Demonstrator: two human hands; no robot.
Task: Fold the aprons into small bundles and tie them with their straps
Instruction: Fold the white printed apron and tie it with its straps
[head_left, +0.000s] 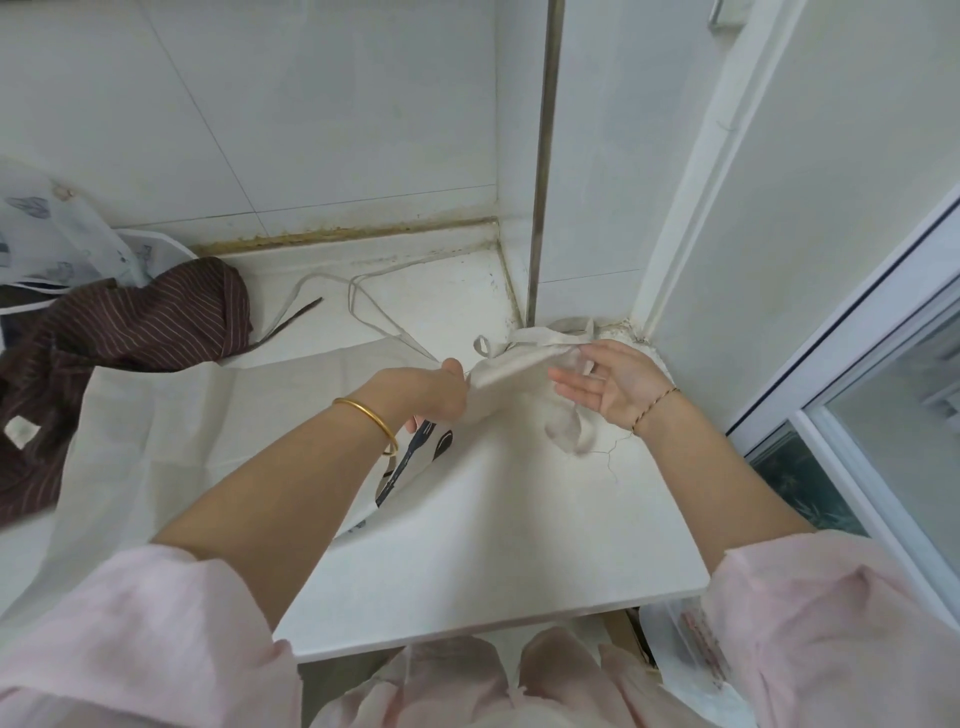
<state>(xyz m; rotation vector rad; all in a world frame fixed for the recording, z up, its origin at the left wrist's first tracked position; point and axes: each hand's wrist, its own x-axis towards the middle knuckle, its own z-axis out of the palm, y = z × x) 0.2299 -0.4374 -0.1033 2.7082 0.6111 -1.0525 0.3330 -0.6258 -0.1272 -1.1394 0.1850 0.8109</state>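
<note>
A cream apron with a dark printed motif lies spread over the white counter. My left hand grips a bunched part of its top edge near the middle of the counter. My right hand is held palm-up with its fingers straight, just right of the lifted cloth and touching it. A thin cream strap trails off toward the back wall. Another strap loop hangs below my right hand.
A brown striped apron lies crumpled at the left. A sheer white patterned cloth sits behind it. Tiled walls close off the back and right corner, with a metal pipe standing there. A sliding window frame runs along the right.
</note>
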